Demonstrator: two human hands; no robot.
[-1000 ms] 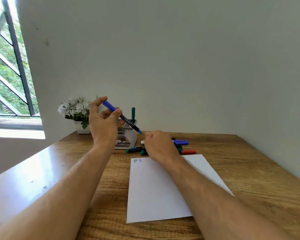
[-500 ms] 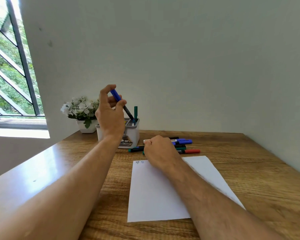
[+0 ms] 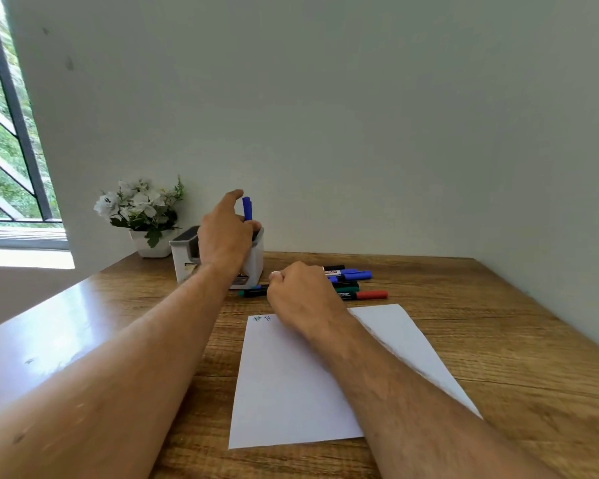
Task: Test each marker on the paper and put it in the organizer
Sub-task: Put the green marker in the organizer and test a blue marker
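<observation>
Left hand (image 3: 223,242) grips the blue marker (image 3: 247,209) upright over the white organizer (image 3: 255,257), index finger extended. Right hand (image 3: 301,295), at 4 o'clock from the organizer, is curled over the loose markers (image 3: 355,283); whether it holds one cannot be told. Paper (image 3: 291,382) lies under the right forearm

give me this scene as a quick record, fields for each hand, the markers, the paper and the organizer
left hand: holds blue marker upright at the organizer
right hand: curled over the loose markers; what it holds is hidden
organizer: white, beside the flower pot
loose markers: lying beyond the paper
paper: two small scribbles at its far left corner
</observation>
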